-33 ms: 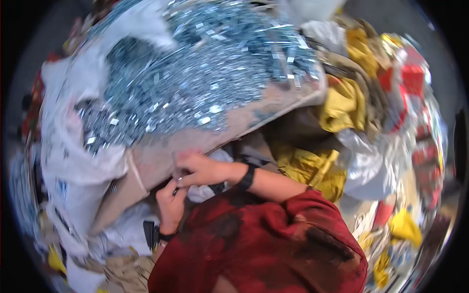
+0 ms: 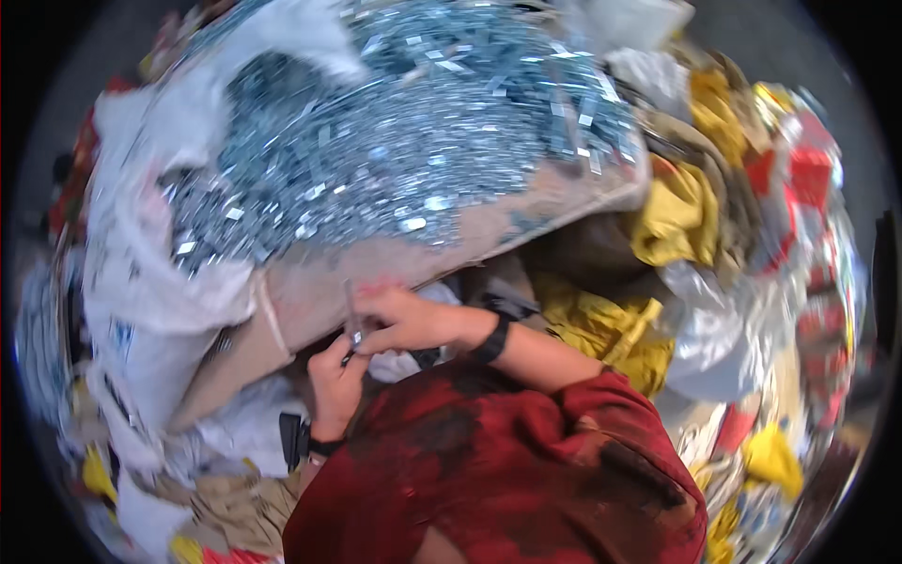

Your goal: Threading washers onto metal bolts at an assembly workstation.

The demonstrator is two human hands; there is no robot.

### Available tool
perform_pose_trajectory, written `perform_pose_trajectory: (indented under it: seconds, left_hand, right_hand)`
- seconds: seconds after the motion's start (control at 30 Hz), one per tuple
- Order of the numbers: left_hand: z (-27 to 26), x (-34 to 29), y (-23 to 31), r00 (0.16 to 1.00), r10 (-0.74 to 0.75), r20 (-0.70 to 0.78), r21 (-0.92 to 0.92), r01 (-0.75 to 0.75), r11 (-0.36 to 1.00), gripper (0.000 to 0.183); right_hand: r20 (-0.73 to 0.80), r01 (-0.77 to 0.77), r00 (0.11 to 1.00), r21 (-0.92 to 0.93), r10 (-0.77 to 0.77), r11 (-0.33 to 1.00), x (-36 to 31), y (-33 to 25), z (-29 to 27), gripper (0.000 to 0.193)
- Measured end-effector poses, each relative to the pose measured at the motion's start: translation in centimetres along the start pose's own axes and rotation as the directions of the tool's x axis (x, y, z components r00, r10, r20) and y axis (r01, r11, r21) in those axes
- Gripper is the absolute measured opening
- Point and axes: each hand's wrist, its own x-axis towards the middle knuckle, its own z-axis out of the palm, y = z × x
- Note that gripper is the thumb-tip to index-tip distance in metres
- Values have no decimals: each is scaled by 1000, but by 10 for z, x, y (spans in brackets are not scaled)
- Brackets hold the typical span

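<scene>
Close in front of my body, my two hands meet at the near edge of a board. My right hand (image 2: 409, 321), with a dark band at its wrist, is closed around a thin, narrow, shiny strip (image 2: 352, 310) that stands up from between the fingers. My left hand (image 2: 336, 385) touches it from below, its fingers pinched at the strip's lower end by a small dark bit I cannot make out. Just beyond lies a large heap of small, glinting blue-grey strips (image 2: 395, 150) on the worn brownish board (image 2: 329, 277). Motion blur hides finer detail.
White sacking (image 2: 141, 244) drapes along the left of the heap. To the right are crumpled yellow cloths (image 2: 676, 211) and clear plastic bags (image 2: 719, 329). Tan cloth (image 2: 240, 508) lies at lower left, and a red package (image 2: 808, 174) sits at far right.
The whole scene has shifted a little to the right in view. The thin strip shows more plainly between my hands, which stay together.
</scene>
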Motion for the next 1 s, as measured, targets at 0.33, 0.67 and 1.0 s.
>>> perform_pose_trajectory:
  seconds: [0.33,0.67,1.0]
  left_hand:
    - [-24,0,-26,980,-194,-36,-421,161,893,17]
    - [-27,0,-46,990,-136,32,-589,129,798,23]
    - [-23,0,-53,990,-135,49,-448,142,883,22]
  right_hand:
    - [-448,-36,848,-582,-283,812,24,-9,-35,13]
    - [-496,-369,857,-782,-142,502,57,-11,-32,15]
    - [-221,-197,920,-975,-324,106,81,4,-20,10]
